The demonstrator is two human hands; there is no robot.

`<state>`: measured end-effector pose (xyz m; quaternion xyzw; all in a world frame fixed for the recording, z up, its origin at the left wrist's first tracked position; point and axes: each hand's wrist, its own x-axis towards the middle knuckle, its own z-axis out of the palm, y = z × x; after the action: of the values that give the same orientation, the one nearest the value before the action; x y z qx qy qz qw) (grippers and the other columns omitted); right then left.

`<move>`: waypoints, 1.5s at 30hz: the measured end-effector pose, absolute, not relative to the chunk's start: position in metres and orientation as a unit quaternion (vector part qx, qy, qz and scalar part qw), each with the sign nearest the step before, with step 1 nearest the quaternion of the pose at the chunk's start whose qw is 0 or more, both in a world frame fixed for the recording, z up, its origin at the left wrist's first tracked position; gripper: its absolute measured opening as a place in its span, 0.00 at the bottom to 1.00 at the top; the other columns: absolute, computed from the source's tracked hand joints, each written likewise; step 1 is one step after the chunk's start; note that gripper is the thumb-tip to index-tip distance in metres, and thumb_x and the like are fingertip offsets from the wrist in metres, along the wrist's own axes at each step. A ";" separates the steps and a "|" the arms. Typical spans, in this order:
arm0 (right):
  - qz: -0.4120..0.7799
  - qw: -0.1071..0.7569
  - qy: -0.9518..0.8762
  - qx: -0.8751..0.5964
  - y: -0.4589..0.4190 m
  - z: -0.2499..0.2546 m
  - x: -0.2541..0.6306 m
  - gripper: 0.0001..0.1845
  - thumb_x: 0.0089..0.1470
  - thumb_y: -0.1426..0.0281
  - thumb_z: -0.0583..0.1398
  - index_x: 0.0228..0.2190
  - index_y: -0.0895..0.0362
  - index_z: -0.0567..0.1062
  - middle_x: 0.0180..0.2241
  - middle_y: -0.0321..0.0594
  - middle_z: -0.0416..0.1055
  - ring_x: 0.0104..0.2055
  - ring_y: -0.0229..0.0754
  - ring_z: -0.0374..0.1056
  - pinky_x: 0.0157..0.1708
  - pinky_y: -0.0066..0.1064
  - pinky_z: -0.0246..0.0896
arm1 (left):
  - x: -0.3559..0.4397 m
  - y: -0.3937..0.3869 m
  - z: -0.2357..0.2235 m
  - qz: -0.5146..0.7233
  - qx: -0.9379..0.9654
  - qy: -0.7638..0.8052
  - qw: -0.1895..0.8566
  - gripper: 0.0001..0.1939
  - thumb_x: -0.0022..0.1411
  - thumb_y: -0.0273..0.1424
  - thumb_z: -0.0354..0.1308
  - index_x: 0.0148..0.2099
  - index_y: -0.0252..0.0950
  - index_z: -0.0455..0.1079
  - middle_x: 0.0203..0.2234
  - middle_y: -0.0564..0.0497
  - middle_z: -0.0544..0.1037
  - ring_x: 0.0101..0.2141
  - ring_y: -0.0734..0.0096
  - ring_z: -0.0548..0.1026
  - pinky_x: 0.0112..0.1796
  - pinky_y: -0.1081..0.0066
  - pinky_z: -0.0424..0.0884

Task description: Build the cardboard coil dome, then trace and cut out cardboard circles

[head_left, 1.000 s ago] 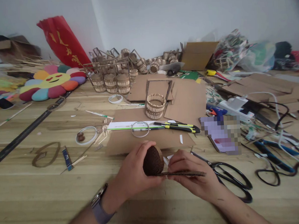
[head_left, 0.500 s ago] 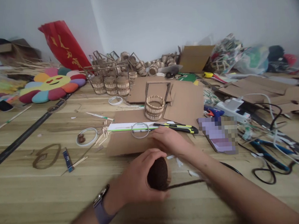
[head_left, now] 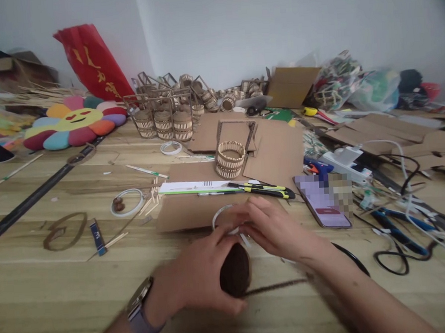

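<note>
My left hand (head_left: 198, 274) is wrapped round a dark brown rolled coil of corrugated cardboard (head_left: 234, 271) low in the middle of the view. A loose strip (head_left: 277, 286) of the coil trails to the right along the wooden table (head_left: 65, 289). My right hand (head_left: 272, 226) is just beyond the coil, its fingers closed on a clear tape ring (head_left: 220, 216) above a flat cardboard sheet (head_left: 187, 213). A watch sits on my left wrist.
Behind the hands lie a white ruler (head_left: 193, 187), a yellow-black utility knife (head_left: 264, 189) and a small stick basket (head_left: 230, 158). A phone (head_left: 323, 201) and black scissors (head_left: 352, 261) lie to the right, with cables, a glue gun and cardboard. More baskets and a flower cushion (head_left: 73, 127) stand further back.
My right hand let go of the strip, reached to the tape ring by the ruler, and has drawn it back towards the coil. My left hand kept hold of the coil.
</note>
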<state>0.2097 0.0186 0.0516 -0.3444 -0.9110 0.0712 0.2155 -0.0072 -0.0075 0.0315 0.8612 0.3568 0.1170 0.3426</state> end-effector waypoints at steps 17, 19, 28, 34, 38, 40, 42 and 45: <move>0.401 0.424 -0.682 -0.441 0.018 0.022 0.237 0.19 0.58 0.70 0.58 0.51 0.50 0.67 0.39 0.39 0.75 0.39 0.42 0.71 0.37 0.34 0.68 | -0.001 -0.012 0.032 0.078 0.888 0.264 0.369 0.38 0.39 0.49 0.69 0.53 0.40 0.72 0.47 0.44 0.77 0.42 0.51 0.78 0.46 0.60 0.74; 0.399 0.444 -0.661 -0.455 0.019 0.022 0.240 0.19 0.55 0.69 0.61 0.49 0.51 0.68 0.34 0.36 0.73 0.33 0.40 0.69 0.33 0.33 0.66 | -0.001 -0.011 0.032 0.077 0.887 0.279 0.361 0.38 0.38 0.48 0.70 0.53 0.41 0.72 0.47 0.45 0.77 0.42 0.51 0.78 0.46 0.60 0.74; 0.373 0.466 -0.619 -0.510 0.026 0.018 0.253 0.22 0.56 0.63 0.62 0.51 0.52 0.66 0.35 0.37 0.79 0.40 0.45 0.73 0.43 0.40 0.65 | -0.003 -0.006 0.033 0.062 0.881 0.347 0.316 0.41 0.34 0.47 0.72 0.52 0.40 0.69 0.45 0.48 0.74 0.41 0.53 0.76 0.45 0.60 0.73; 0.188 0.442 -0.650 -0.589 0.025 0.017 0.252 0.15 0.59 0.66 0.58 0.48 0.52 0.69 0.43 0.43 0.81 0.44 0.49 0.75 0.47 0.45 0.66 | -0.002 -0.007 0.032 0.038 0.886 0.342 0.309 0.42 0.33 0.47 0.73 0.52 0.39 0.70 0.45 0.46 0.74 0.41 0.50 0.76 0.44 0.58 0.74; -0.026 0.396 -0.784 -0.477 0.016 0.022 0.248 0.14 0.61 0.73 0.57 0.48 0.49 0.72 0.39 0.42 0.80 0.43 0.49 0.73 0.43 0.42 0.69 | -0.002 -0.007 0.030 0.035 0.892 0.336 0.302 0.43 0.34 0.48 0.72 0.53 0.38 0.70 0.47 0.45 0.75 0.42 0.49 0.77 0.46 0.57 0.74; -0.058 0.366 -0.847 -0.380 0.012 0.022 0.244 0.20 0.61 0.77 0.57 0.52 0.49 0.71 0.41 0.42 0.80 0.43 0.48 0.73 0.42 0.39 0.70 | -0.002 -0.007 0.028 0.031 0.893 0.330 0.304 0.43 0.35 0.49 0.72 0.54 0.38 0.70 0.47 0.44 0.75 0.43 0.48 0.76 0.47 0.57 0.73; -0.067 0.347 -0.874 -0.333 0.011 0.020 0.240 0.24 0.61 0.80 0.56 0.56 0.51 0.68 0.44 0.43 0.79 0.45 0.46 0.72 0.43 0.37 0.71 | -0.002 -0.007 0.026 0.030 0.894 0.325 0.309 0.42 0.36 0.50 0.71 0.53 0.37 0.70 0.47 0.44 0.75 0.43 0.49 0.76 0.48 0.56 0.73; -0.087 0.336 -0.879 -0.327 0.012 0.016 0.237 0.21 0.63 0.80 0.55 0.56 0.55 0.68 0.40 0.45 0.78 0.43 0.45 0.72 0.40 0.35 0.71 | -0.002 -0.007 0.024 0.023 0.894 0.325 0.309 0.42 0.35 0.51 0.70 0.53 0.37 0.70 0.47 0.44 0.75 0.41 0.49 0.77 0.46 0.56 0.73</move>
<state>0.2373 0.0120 0.0160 -0.3272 -0.8788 -0.0867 0.3364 -0.0015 -0.0066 0.0240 0.8935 0.3246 0.0227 0.3094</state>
